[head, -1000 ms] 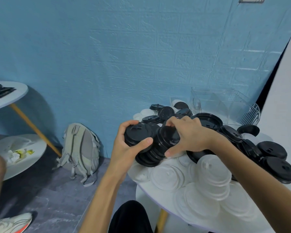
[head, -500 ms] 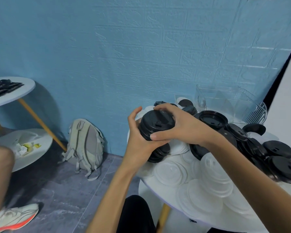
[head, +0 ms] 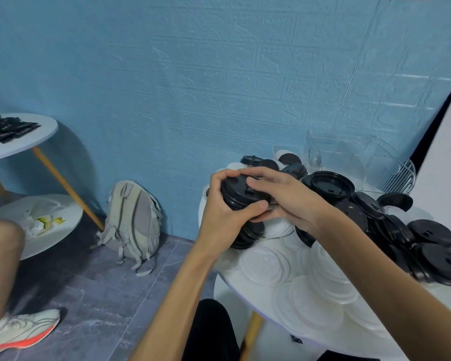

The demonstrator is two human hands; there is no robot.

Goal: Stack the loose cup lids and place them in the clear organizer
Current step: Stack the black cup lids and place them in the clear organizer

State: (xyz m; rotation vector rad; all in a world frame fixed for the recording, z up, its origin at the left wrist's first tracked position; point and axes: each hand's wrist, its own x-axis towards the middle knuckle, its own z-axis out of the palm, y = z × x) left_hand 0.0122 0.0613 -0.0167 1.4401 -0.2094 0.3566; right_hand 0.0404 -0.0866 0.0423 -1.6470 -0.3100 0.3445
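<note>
Hands meet on one stack (head: 241, 204) of black lids, held over the near-left rim of the table (head: 235, 280). Our left hand (head: 220, 214) wraps it from the left, thumb across the front and fingers curled over the top edge. Our right hand (head: 284, 198) lies on top, fingers flat over the uppermost lid, thumb under. The stack's axis tilts, running down and toward us. The organizer (head: 349, 157) stands well apart, up and to the right at the table's far side, so our right hand is nearer to it. Between grip and organizer lie loose black lids (head: 432, 256); white lids (head: 266, 261) lie below the hands. We read no brand, label or writing anywhere.
</note>
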